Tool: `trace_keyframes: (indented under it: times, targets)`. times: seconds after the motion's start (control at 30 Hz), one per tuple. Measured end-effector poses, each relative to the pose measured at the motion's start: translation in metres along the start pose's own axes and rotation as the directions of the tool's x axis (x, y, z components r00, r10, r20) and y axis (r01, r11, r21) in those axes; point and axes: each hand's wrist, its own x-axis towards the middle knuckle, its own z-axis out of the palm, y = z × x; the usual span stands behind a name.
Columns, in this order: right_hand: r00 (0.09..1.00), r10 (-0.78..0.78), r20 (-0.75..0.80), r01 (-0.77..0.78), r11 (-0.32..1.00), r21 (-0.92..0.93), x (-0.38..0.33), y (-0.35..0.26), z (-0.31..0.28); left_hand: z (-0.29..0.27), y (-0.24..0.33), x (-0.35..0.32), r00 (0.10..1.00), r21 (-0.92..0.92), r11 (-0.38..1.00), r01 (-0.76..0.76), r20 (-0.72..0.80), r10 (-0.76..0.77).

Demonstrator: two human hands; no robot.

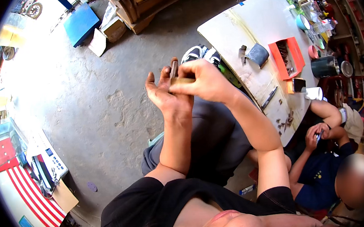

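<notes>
In front of my lap, my left hand [165, 93] is turned palm up, its fingertips darkened and curled around a small dark brown, stick-like piece [173, 69] that stands upright. My right hand [205, 81] presses against it from the right, thumb and fingers pinching a tan, flat scrap [183, 82]. Motion blurs that scrap, so I cannot make out its kind. The lower end of the brown piece is hidden behind the fingers.
A white table [226, 26] at the right bears an orange-red box [286, 57] of brown pieces, a grey block [257, 55], a black pen [269, 97], a white mug [314, 93] and loose brown bits [286, 122]. A seated person [317, 179] holds a phone. Carved wooden furniture [153, 0] stands beyond.
</notes>
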Motion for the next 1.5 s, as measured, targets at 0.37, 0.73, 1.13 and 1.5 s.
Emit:
trace_keyframes:
  times: [0.37,0.73,1.13,1.5]
  targets:
    - [0.996,0.092,-0.004,-0.092,0.995,0.043,0.001,-0.006,0.002,0.005,0.003,-0.003,0.999,-0.013,1.000,0.017,-0.029,-0.018]
    - [0.986,0.166,-0.002,-0.165,0.982,0.092,0.002,0.000,-0.006,0.008,-0.001,-0.005,0.997,-0.025,0.997,0.066,-0.039,-0.067]
    - [0.988,0.141,-0.060,-0.135,0.987,0.091,0.001,0.002,-0.007,0.009,-0.006,-0.004,0.995,-0.007,1.000,0.010,-0.098,-0.010]
    - [0.984,0.152,-0.097,-0.117,0.946,0.303,0.001,-0.001,-0.015,0.007,-0.003,-0.004,0.981,-0.175,0.966,0.192,0.034,-0.189]
